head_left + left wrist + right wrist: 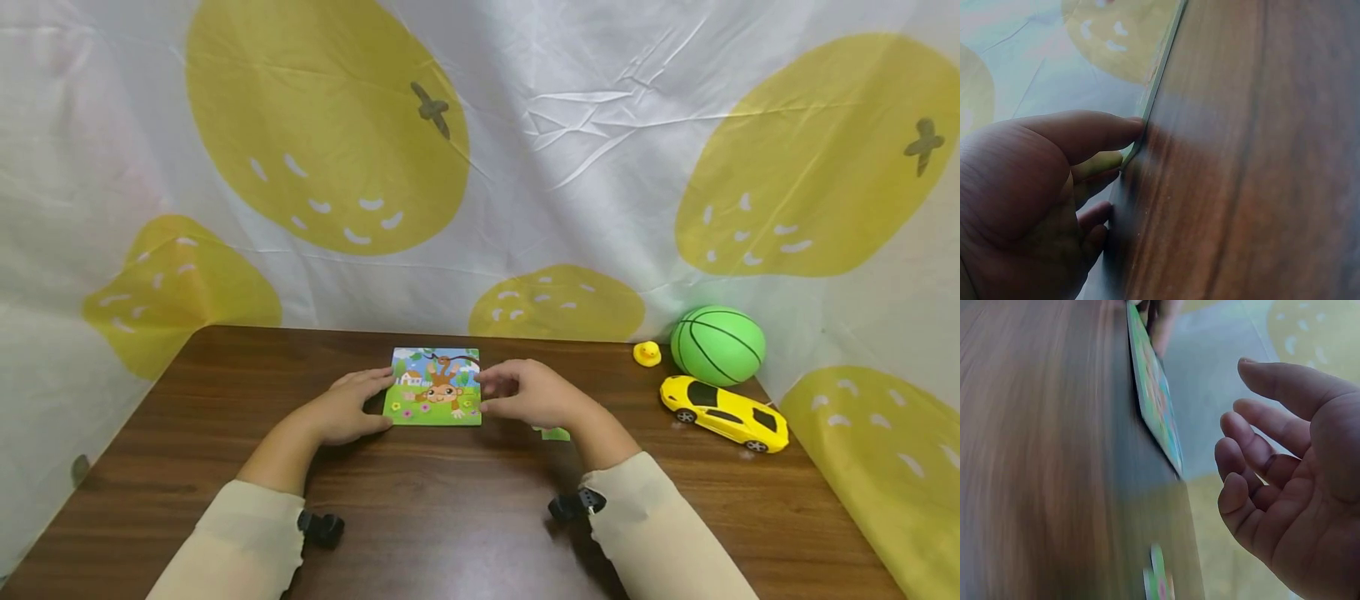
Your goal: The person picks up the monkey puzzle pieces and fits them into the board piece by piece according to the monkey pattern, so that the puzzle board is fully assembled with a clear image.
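Observation:
A square picture puzzle (pixel 435 396) with an upside-down cartoon monkey lies flat on the brown table. My left hand (pixel 348 408) is at its left side, thumb at the near corner and fingertips farther up the edge. In the left wrist view the thumb (pixel 1100 132) is extended against the puzzle's thin edge. On the other side is my right hand (pixel 536 396), its fingers loosely bent and holding nothing. The right wrist view shows a gap between these fingers (pixel 1241 450) and the puzzle (pixel 1155 390). A small green puzzle piece (pixel 555 434) lies beside the right wrist, partly hidden.
At the right of the table (pixel 450 517) sit a yellow toy car (pixel 723 414), a green ball (pixel 717 346) and a small yellow rubber duck (pixel 647 354). A white cloth (pixel 510 225) printed with yellow fruit hangs behind the table.

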Demonstrator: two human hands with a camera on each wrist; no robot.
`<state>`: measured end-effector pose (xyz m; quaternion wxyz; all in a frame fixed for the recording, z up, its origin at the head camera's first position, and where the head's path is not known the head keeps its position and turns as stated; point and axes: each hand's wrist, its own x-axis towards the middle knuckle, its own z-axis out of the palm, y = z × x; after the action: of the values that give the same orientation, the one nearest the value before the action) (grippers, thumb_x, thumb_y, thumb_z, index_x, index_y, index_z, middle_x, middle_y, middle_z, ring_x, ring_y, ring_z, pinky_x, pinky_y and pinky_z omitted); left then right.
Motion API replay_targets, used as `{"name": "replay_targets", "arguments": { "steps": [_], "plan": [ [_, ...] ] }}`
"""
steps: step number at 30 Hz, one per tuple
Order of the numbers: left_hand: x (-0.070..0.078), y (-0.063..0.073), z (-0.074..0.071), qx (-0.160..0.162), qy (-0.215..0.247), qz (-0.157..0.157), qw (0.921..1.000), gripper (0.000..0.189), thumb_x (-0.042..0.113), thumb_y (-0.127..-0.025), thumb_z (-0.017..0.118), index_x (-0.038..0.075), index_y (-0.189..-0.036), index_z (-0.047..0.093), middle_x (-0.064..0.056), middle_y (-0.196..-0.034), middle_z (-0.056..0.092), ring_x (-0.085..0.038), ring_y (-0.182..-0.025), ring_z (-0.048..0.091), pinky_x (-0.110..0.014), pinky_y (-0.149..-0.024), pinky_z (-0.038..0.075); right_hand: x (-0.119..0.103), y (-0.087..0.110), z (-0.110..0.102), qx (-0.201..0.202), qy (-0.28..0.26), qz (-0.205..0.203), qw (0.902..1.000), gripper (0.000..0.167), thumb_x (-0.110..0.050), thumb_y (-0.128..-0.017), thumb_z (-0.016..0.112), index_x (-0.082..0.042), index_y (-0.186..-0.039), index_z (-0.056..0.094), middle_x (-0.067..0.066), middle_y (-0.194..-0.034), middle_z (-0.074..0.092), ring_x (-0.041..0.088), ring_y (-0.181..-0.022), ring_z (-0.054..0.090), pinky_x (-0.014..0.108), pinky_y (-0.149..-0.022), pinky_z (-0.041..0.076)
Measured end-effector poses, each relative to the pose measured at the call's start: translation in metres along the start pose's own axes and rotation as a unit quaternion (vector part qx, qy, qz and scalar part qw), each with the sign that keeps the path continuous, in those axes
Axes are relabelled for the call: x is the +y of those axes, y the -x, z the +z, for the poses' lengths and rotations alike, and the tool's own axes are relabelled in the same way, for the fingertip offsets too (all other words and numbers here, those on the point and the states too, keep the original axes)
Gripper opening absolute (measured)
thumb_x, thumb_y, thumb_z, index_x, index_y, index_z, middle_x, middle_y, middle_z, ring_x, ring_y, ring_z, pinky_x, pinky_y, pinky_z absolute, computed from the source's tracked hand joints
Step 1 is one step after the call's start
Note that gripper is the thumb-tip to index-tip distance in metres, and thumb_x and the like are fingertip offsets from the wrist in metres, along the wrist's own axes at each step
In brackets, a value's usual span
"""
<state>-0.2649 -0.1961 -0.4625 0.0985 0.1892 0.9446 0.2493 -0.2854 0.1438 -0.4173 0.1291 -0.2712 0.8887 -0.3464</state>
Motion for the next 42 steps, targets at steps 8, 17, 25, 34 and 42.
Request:
{"name": "replay_targets", "arguments": {
  "steps": [8,17,25,34,42],
  "plan": [
    [-0.001,0.001,0.0,-0.002,-0.002,0.001,1.0,0.077,0.033,-0.1,0.072,0.003,-0.163,0.042,-0.016,-0.176,0.032,-0.051,-0.162,0.023,-0.069,-0.131,0.021,0.028,0.037,-0.027,0.016,-0.012,0.045,0.9988,0.053,-0.031,-0.093,0.084,-0.011,-0.14,0.071,0.005,-0.114,0.074,0.015,-0.085,0.066,0.03,-0.069,0.059],
    [-0.001,0.001,0.0,0.0,-0.003,-0.001,1.0,0.076,0.032,-0.099,0.072,0.003,-0.163,0.042,-0.016,-0.176,0.032,-0.051,-0.162,0.023,-0.069,-0.131,0.021,0.058,0.058,-0.04,0.033,-0.01,0.067,0.9971,0.055,-0.028,-0.09,0.087,-0.008,-0.139,0.071,0.009,-0.114,0.075,0.017,-0.087,0.066,0.028,-0.07,0.058],
    [0.0,0.003,-0.001,-0.001,0.001,-0.003,1.0,0.077,0.033,-0.1,0.072,0.003,-0.164,0.042,-0.016,-0.176,0.032,-0.051,-0.162,0.022,-0.07,-0.131,0.021,0.075,0.061,-0.043,0.016,0.01,0.079,0.9967,0.049,-0.024,-0.086,0.09,-0.011,-0.131,0.075,0.005,-0.109,0.077,0.018,-0.088,0.064,0.026,-0.066,0.054],
    [-0.001,0.003,0.0,-0.003,0.004,-0.005,1.0,0.077,0.034,-0.1,0.072,0.004,-0.164,0.042,-0.015,-0.176,0.032,-0.05,-0.163,0.022,-0.07,-0.131,0.021,0.085,0.06,-0.039,-0.005,0.015,0.085,0.9963,0.049,-0.022,-0.083,0.092,-0.012,-0.128,0.076,0.003,-0.106,0.073,0.019,-0.09,0.06,0.026,-0.07,0.052],
    [-0.001,0.002,0.0,-0.002,0.006,-0.005,1.0,0.077,0.034,-0.1,0.072,0.005,-0.164,0.042,-0.015,-0.177,0.031,-0.051,-0.163,0.021,-0.07,-0.131,0.021,0.085,0.059,-0.036,-0.018,0.006,0.083,0.9963,0.048,-0.015,-0.083,0.092,-0.011,-0.127,0.076,0.005,-0.11,0.072,0.019,-0.094,0.059,0.026,-0.078,0.052]
  ]
}}
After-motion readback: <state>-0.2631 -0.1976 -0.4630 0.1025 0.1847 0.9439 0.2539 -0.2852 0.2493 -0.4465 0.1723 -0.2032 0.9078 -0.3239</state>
